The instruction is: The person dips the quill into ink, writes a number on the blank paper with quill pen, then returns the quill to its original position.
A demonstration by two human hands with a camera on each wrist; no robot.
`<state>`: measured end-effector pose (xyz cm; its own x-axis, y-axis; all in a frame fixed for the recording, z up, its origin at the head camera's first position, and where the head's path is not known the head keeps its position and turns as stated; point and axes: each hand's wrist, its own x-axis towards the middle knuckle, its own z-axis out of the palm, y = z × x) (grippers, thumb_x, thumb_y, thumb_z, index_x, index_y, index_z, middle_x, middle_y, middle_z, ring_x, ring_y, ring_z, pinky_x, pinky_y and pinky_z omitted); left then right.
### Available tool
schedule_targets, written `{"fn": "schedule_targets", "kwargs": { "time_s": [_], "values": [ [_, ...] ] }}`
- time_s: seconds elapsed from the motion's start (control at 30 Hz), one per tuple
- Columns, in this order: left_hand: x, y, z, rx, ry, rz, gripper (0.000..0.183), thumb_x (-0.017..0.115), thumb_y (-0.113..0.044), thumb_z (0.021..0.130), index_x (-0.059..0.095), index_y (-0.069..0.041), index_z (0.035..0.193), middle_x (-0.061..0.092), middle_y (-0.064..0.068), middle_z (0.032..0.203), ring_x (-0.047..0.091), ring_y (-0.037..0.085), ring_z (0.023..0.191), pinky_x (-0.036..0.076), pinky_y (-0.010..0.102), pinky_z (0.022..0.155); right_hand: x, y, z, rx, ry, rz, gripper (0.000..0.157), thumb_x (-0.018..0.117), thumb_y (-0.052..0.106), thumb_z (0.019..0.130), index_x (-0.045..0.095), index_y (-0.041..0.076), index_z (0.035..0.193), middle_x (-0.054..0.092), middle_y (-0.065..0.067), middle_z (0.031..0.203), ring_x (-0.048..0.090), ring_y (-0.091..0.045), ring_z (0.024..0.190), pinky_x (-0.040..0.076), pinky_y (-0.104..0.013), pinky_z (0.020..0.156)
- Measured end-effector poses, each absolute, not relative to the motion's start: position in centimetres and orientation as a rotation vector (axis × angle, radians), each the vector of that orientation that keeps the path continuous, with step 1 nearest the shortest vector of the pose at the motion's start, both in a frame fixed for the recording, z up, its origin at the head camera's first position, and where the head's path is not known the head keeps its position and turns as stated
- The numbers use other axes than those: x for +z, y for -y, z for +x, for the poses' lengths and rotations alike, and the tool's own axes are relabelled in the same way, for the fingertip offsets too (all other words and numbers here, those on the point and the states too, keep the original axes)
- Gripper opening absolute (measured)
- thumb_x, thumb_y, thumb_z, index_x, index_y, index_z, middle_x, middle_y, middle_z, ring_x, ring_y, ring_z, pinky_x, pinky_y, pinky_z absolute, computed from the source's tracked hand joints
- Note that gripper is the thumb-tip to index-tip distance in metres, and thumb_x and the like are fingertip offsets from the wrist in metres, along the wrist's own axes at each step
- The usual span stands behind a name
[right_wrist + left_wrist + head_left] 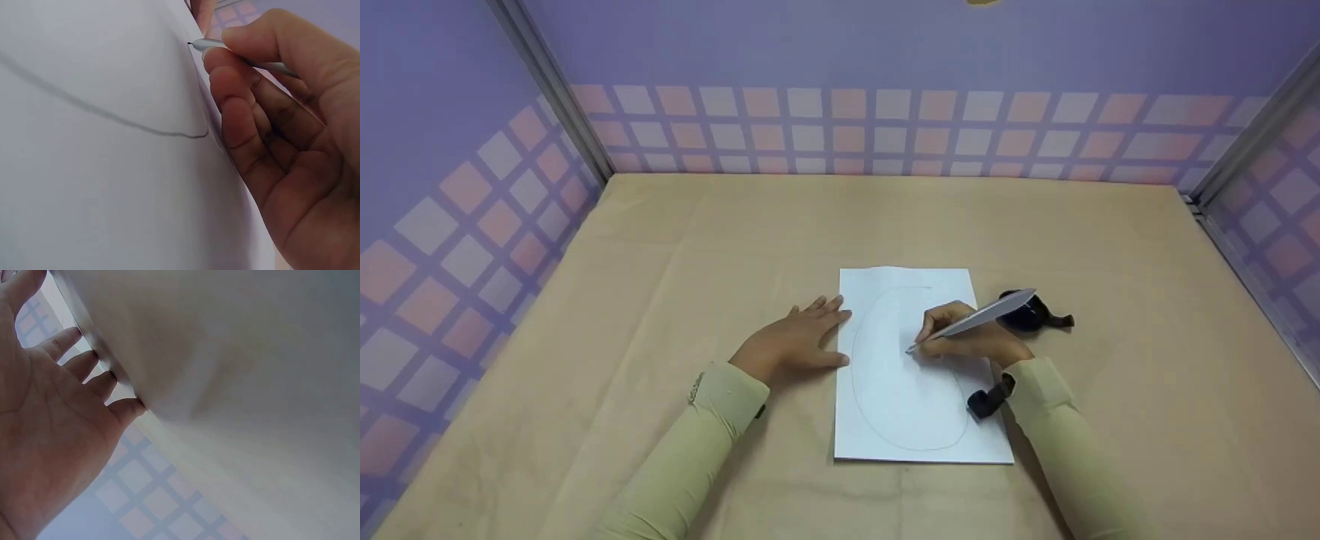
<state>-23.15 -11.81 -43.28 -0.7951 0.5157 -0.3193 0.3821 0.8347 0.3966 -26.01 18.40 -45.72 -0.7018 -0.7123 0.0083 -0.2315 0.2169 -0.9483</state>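
A white sheet of paper (911,397) lies on the cloth-covered table, bearing a thin, long curved line (853,360) like an open oval. My right hand (979,346) pinches a pale grey pen (994,309) with a broad, feather-like tail. In the right wrist view the thumb and fingertips hold the pen (209,44) close behind its point, which is at the paper's surface near the drawn line (112,117). My left hand (795,341) rests palm down, fingers spread, with fingertips at the paper's left edge. The left wrist view shows those fingers (87,364) extended.
Just beyond my right hand sits a dark round object (1024,319) with a short handle-like end, partly covered by the pen's tail. A beige cloth (720,240) covers the table. Checkered purple walls (847,127) stand at the back and sides.
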Motion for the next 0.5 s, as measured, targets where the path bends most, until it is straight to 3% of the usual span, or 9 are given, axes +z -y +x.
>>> {"fn": "schedule_targets", "kwargs": {
  "time_s": [0.5],
  "values": [
    [-43.3,11.8,-23.4,0.441,-2.594,0.662,0.079,0.058,-0.051,0.090,0.024,-0.019,0.154,0.007,0.001,0.163,0.002,0.024,0.151,0.004,0.051,0.121,-43.5,-16.8,-24.7,-1.455,-2.087,-0.813,0.015,0.073,0.001,0.081,0.064,-0.011,0.086,0.070,-0.005,0.079,0.055,-0.003,0.069,0.042,-0.016,0.066]
  ]
}}
